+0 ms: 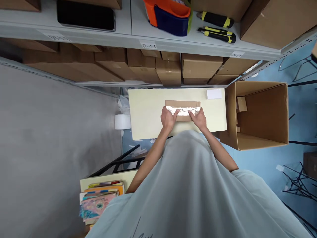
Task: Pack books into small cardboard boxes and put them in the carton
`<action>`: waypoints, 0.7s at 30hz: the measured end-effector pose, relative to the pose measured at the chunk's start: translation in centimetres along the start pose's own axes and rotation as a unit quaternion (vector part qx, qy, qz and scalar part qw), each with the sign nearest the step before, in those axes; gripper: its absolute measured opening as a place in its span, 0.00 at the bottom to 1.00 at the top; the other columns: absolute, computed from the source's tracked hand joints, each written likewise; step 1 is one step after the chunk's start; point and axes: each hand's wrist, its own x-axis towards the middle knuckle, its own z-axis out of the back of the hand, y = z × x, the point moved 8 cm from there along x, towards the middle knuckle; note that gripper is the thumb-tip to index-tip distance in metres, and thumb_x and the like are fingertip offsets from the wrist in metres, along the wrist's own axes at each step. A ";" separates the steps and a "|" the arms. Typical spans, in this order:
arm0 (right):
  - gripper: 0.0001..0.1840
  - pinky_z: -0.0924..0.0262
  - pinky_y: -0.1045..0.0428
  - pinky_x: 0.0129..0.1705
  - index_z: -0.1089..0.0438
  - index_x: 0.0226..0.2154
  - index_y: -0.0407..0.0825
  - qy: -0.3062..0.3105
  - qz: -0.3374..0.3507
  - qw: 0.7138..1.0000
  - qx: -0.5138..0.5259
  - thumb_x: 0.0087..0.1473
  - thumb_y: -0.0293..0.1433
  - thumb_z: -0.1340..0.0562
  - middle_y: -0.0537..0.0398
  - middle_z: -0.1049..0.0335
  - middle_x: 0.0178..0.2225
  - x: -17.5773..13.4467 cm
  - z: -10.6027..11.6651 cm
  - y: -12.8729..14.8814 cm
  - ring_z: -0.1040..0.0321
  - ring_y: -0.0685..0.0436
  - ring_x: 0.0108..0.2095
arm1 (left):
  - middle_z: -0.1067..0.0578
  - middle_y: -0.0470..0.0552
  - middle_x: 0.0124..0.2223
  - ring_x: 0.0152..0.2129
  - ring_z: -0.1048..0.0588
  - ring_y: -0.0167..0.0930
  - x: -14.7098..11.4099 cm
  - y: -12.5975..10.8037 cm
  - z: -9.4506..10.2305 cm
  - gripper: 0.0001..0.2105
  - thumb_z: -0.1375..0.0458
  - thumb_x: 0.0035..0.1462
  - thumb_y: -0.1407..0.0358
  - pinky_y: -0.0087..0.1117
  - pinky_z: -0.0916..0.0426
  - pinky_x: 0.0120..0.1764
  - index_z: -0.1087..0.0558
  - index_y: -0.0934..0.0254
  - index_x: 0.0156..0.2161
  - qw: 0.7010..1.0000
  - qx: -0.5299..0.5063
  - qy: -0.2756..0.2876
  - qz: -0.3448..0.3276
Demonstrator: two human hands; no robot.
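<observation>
A small flat cardboard box point(182, 103) lies on the cream tabletop point(148, 114) in front of me. Across its middle runs a shiny, whitish strip point(183, 110) that glares in the light; it looks like tape, though the glare hides its detail. My left hand point(169, 118) is closed on the box's left end, thumb lying on the strip. At the opposite end my right hand point(198, 119) grips in the same way, its thumb pointing inward. The fingers beneath and beside the box are partly hidden.
A small white stack point(214, 94) sits at the table's back right. Right of the table stands a large open carton point(262, 115) with small boxes inside. Shelving point(173, 41) behind holds cartons, a phone point(86, 15) and utility knives point(218, 28). Books point(101, 201) lie lower left.
</observation>
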 end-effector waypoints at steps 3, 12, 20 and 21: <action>0.70 0.33 0.29 0.64 0.62 0.78 0.41 -0.048 -0.022 0.999 -0.006 0.55 0.68 0.37 0.19 0.52 0.75 0.0 -0.7 0.9 0.30 0.17 0.64 | 0.43 0.86 0.74 0.74 0.43 0.63 -0.4 -1.0 0.0 0.55 0.37 0.61 0.38 0.61 0.43 0.71 0.50 0.82 0.75 0.998 0.060 -0.023 -0.017; 0.60 0.35 0.30 0.66 0.58 0.77 0.38 -0.027 -0.019 0.999 -0.035 0.62 0.61 0.39 0.21 0.46 0.73 0.1 -0.6 1.4 0.35 0.20 0.69 | 0.35 0.74 0.73 0.70 0.35 0.61 0.5 0.9 -0.1 0.51 0.34 0.62 0.47 0.57 0.34 0.68 0.50 0.72 0.78 0.998 -0.011 0.036 0.050; 0.41 0.62 0.31 0.80 0.55 0.79 0.40 -0.070 0.192 0.973 -0.106 0.76 0.48 0.56 0.37 0.64 0.81 -4.2 0.7 5.3 0.70 0.32 0.82 | 0.51 0.63 0.81 0.80 0.59 0.45 -1.8 -3.0 2.2 0.38 0.47 0.73 0.50 0.53 0.60 0.78 0.47 0.69 0.78 0.983 -0.001 0.055 -0.177; 0.39 0.64 0.32 0.80 0.53 0.79 0.43 -0.045 0.230 0.965 -0.120 0.76 0.46 0.57 0.42 0.63 0.82 -5.0 0.0 5.9 0.70 0.34 0.82 | 0.49 0.61 0.81 0.80 0.59 0.44 -2.7 -3.9 1.7 0.36 0.49 0.74 0.52 0.55 0.62 0.78 0.45 0.68 0.78 0.970 0.018 0.090 -0.225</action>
